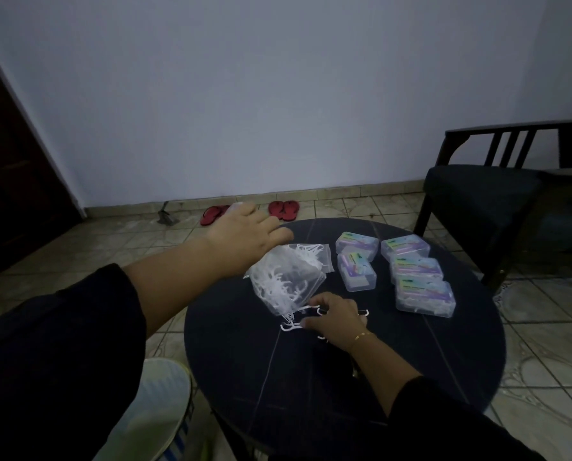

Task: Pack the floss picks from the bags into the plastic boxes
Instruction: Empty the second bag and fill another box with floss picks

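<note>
Dark sleeves are seen closest to the camera, one on each arm. Loose floss picks [299,319] are spread on the round dark bench [344,394], near its middle. They are being gathered by the right hand [336,319], whose fingers are curled down over a few of them, so its grip is closed on those picks. Just behind them, a clear bag [286,282] full of white picks is held up at a tilt, with its mouth pointing down toward the loose ones. Its top corner seems to be pinched by the left hand [248,232], but the fingertips are hidden behind the hand, so that grip cannot be told for sure.

Five small plastic boxes [407,271] are set on the far right part of the bench, in two short rows, close together. All look shut, and picks can be seen inside some of them.

To do this step well, only a small bunch should be picked up at once, lined up the same way, so they fit flat in a box. An emptier box should be opened first. The bag should be kept low so picks are not tipped off the edge.

Red sandals [283,209] are seen on the tiled floor by the wall, and a dark chair [477,194] is at the right.
</note>
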